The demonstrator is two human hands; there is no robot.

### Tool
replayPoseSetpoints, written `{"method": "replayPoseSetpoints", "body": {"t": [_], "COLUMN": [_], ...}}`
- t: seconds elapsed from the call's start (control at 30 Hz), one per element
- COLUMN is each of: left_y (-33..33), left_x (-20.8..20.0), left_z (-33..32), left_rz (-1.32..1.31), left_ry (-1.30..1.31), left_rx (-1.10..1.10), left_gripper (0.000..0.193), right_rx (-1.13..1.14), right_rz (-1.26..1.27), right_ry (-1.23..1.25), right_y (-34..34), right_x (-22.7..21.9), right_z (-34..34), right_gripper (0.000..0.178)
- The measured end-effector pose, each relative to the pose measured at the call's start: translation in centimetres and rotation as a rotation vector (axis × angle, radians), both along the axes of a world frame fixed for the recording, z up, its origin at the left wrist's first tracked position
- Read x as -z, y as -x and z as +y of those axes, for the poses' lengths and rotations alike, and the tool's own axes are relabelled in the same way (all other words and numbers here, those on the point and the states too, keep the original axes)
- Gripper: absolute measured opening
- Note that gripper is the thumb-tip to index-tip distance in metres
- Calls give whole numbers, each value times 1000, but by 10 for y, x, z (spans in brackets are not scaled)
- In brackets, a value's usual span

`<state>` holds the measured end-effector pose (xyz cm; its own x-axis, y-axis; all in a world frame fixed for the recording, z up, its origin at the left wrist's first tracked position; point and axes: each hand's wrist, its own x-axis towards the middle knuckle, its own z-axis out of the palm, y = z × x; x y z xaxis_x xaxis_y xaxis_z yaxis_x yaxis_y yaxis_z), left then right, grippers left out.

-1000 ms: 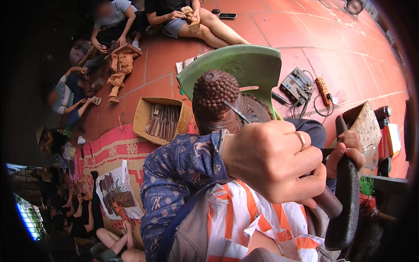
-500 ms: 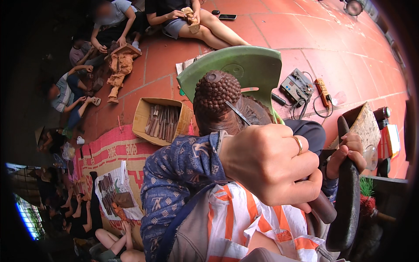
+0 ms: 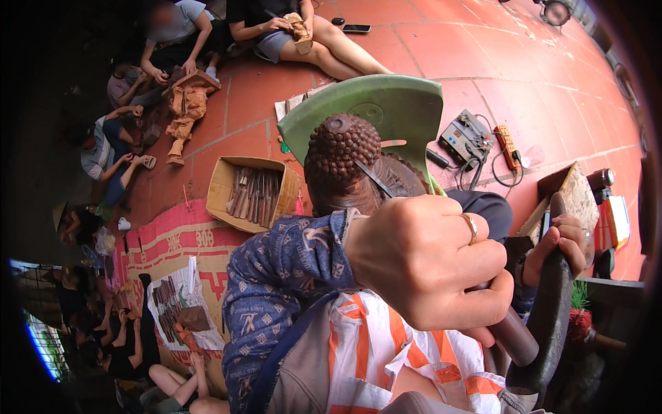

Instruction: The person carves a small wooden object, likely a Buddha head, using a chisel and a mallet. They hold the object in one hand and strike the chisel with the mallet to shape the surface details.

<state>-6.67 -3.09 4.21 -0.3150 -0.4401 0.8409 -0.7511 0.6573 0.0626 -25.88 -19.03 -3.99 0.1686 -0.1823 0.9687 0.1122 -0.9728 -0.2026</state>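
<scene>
A dark brown wooden carving of a head with knobbly curls [image 3: 343, 148] stands in front of me. My left hand [image 3: 434, 265], a ring on one finger, is closed round a chisel [image 3: 514, 336]. The chisel's narrow metal blade points away from me and its tip meets the side of the carved head below the curls. Its brown handle sticks out below my fist. At the right, my right hand [image 3: 557, 245] grips a dark club-shaped mallet [image 3: 549, 321]. The mallet's thick lower end lies close beside the chisel handle's butt; I cannot tell whether they touch.
Behind the carving is a green plastic chair [image 3: 407, 103]. A cardboard box [image 3: 224, 200] of chisels and a cloth with tools [image 3: 165, 303] are at the left. A grey electrical box [image 3: 467, 134] and orange power strip [image 3: 509, 146] lie right. Other people carve nearby.
The mallet has tilted, its thick end swinging left toward the chisel handle and its upper end moving right. My left hand and the chisel have barely shifted.
</scene>
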Motion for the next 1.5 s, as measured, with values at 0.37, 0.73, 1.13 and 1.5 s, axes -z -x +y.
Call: {"method": "replayPoseSetpoints", "body": {"t": [0.37, 0.73, 1.13, 1.5], "left_y": [-4, -7, 3, -5], "left_x": [2, 6, 14, 14], "left_z": [0, 3, -4, -3], "left_rz": [2, -339, -28, -34], "left_ry": [22, -56, 181, 163], "left_rx": [54, 160, 103, 109], "left_gripper": [33, 31, 24, 25], "right_rx": [53, 25, 48, 21], "right_rz": [-7, 23, 33, 18], "right_ry": [28, 12, 108, 95], "right_y": [5, 3, 5, 3], "right_x": [-7, -5, -7, -13], "right_z": [1, 5, 9, 13], "right_gripper": [23, 22, 26, 26]}}
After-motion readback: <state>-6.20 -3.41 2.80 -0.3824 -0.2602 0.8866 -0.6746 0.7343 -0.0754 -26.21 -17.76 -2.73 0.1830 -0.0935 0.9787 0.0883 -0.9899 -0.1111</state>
